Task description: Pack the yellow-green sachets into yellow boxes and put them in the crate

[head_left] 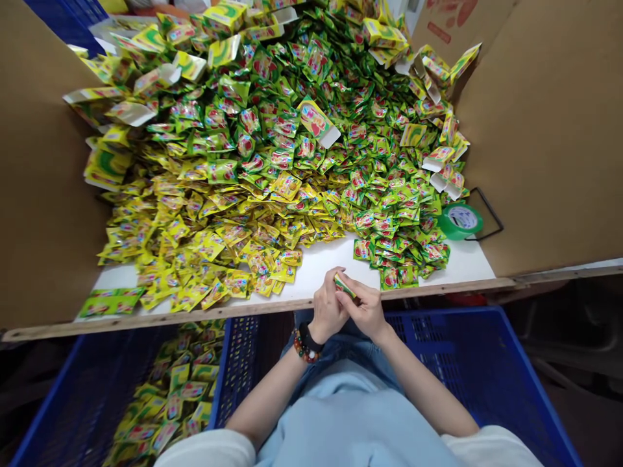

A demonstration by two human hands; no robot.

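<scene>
Both my hands meet at the table's front edge around a small green packet (pixel 344 286) with a pale side. The fingers of my right hand (pixel 366 313) pinch it. My left hand (pixel 328 310) is curled against its other side and closed on it too; part of the packet is hidden by the fingers. Just beyond lie small green packets (pixel 399 277) with red fruit pictures, on the right. Yellow packets (pixel 238 283) are spread to the left. Farther back the two kinds form a high heap, with an open yellow carton (pixel 318 122) lying on it.
Cardboard walls (pixel 545 143) flank the white tabletop (pixel 326 256). A roll of green tape (pixel 460 221) lies at the right beside a black wire frame (pixel 495 217). Below the edge are blue crates, the left one (pixel 220 383) holding yellow-green packs (pixel 180 389), another (pixel 511 350) at the right.
</scene>
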